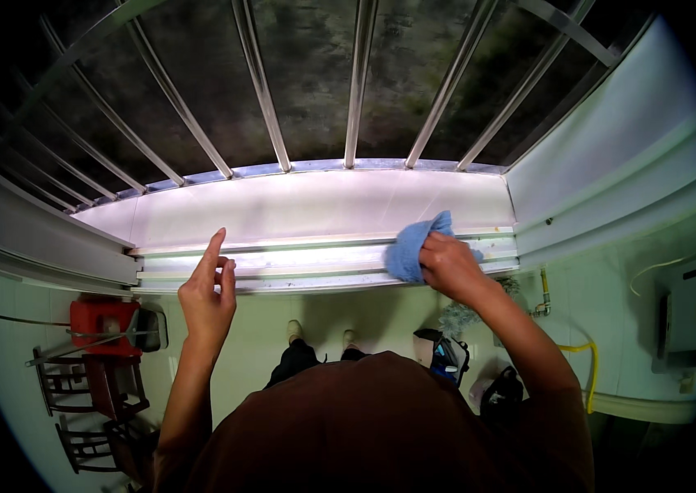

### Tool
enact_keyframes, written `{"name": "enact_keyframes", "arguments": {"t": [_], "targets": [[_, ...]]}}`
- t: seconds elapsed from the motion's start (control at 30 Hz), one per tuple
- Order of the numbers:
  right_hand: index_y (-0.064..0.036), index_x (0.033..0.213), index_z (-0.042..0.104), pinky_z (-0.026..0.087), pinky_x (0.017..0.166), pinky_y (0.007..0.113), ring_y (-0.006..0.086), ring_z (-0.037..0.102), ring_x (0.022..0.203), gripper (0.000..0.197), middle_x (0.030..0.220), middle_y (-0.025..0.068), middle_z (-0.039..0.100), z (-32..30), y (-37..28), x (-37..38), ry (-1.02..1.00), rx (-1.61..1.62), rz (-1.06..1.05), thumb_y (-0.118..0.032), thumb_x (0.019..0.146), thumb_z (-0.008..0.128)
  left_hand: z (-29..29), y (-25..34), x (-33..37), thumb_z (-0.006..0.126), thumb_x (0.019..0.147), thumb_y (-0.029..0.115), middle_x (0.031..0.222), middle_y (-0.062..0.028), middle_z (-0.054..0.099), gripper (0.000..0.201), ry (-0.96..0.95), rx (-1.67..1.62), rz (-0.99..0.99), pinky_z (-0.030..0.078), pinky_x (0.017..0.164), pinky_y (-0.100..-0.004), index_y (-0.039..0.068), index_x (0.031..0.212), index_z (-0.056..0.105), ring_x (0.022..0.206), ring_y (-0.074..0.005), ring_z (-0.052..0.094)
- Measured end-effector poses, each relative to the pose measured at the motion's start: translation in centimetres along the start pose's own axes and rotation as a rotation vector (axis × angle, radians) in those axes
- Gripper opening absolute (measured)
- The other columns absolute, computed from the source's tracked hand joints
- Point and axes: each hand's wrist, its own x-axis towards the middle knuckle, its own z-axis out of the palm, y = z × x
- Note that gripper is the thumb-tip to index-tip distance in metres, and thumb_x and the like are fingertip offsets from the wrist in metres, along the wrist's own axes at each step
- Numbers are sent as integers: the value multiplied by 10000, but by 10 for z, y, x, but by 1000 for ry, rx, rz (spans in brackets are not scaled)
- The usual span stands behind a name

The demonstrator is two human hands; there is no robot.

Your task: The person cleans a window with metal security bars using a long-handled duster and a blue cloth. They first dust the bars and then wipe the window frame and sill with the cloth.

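Observation:
A blue cloth (404, 251) is bunched in my right hand (449, 264), over the right part of the white window track (307, 260). Its loose edges spread out past my fingers, and the palm side of that hand is hidden. My left hand (210, 297) is raised near the left part of the track with nothing in it. Its index finger points up and away from me, while the other fingers are partly curled and apart. Beyond the track lies a pale tiled sill (323, 201).
Metal window bars (358, 90) rise from the sill's far edge. Below left stand a red stool (104, 322) and dark wooden chairs (89, 448). On the floor at right is an open bag (444, 353). A yellow hose (592, 370) hangs by the right wall, under a white wall unit (687, 308).

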Motion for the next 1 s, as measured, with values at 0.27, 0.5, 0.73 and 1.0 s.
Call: {"name": "enact_keyframes", "arguments": {"t": [0.27, 0.5, 0.73, 1.0], "targets": [[-59, 660, 599, 461, 664, 358, 226, 559, 777, 51, 764, 71, 599, 48, -125, 114, 164, 254, -262, -84, 625, 573, -23, -1, 7, 510, 793, -92, 747, -97, 612, 442, 119, -83, -3, 474, 569, -251, 75, 1201, 535, 626, -128, 600], [-59, 664, 635, 357, 579, 344, 216, 511, 731, 158, 703, 69, 573, 130, -225, 164, 18, -45, -319, -175, 660, 528, -53, -53, 2, 466, 854, -51, 891, -114, 623, 353, 170, -85, -12, 476, 596, -241, 19, 1193, 530, 675, -129, 579], [-95, 640, 627, 339, 597, 328, 190, 511, 685, 132, 627, 42, 564, 108, -199, 122, -42, -121, -150, -196, 652, 542, -30, -52, 18, 463, 880, -3, 796, -91, 592, 335, -48, -209, 54, 447, 557, -242, 27, 1209, 515, 606, -121, 548], [-114, 668, 575, 386, 649, 329, 173, 547, 680, 85, 667, 22, 561, 56, -115, 38, 109, -81, 181, -139, 588, 566, 14, 0, 34, 471, 867, -10, 796, -102, 590, 318, -183, -314, 154, 485, 563, -244, 24, 1176, 540, 657, -118, 558]]}}
